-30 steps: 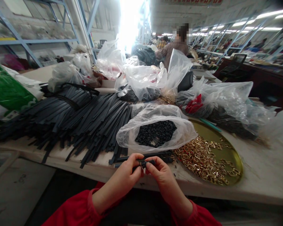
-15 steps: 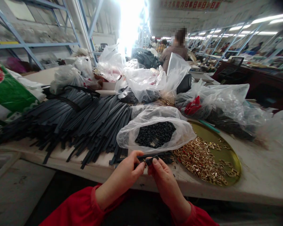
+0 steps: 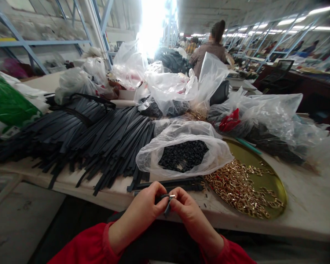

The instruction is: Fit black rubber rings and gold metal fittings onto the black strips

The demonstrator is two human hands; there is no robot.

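Observation:
My left hand and my right hand meet at the table's front edge, both pinched on a short black strap with a small shiny metal buckle at its end. Both wrists wear red sleeves. Just beyond my fingers lie a few black straps. Behind those sits an open clear bag of black loops. To the right stands a round gold tray holding several gold buckles.
A large heap of black straps covers the table's left half. Several clear plastic bags of parts crowd the back. A green and white sack stands at far left. A person sits beyond the bags. Blue shelving frames line both sides.
The strap's end has turned downward between my fingers, and both hands have drawn slightly toward me. The view shifted a little.

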